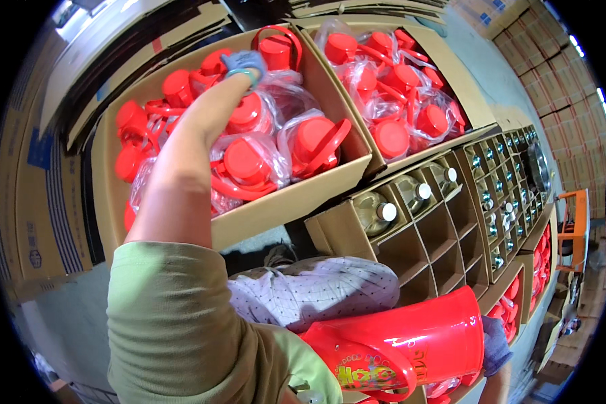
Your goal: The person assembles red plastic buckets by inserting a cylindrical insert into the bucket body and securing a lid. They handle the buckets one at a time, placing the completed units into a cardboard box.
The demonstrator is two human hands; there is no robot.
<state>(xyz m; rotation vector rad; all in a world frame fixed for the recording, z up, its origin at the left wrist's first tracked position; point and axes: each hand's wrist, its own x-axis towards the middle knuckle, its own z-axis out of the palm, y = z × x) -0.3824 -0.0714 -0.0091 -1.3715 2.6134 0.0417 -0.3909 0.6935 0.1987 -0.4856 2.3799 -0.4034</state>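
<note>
**Red lids and a red jug among stacked cartons**

Cardboard cartons fill the view, some flattened and stacked at the left, more piled at the far right. Gloved fingers of the left hand (244, 65) curl down into the open lid box (296, 198), touching the bagged red lids (249, 161) near its far rim; whether they are pinching one cannot be told. Outward from there, the bare forearm runs back to a green sleeve (175, 323) at the lower left.

Fingers of the right hand (495, 345), in a blue-grey glove, wrap the base end of a red plastic jug (411, 343) and are clenched on it; the jug lies on its side at the lower edge, handle toward the person, just beside a spotted cloth (316, 289).

Beside the lid box stands a second box (451, 81) of bagged red lids. Right of both, a divided carton (438, 236) holds a few clear bottles (377, 212) with white caps, several cells vacant. An orange cart (576, 229) stands at the far right
</note>
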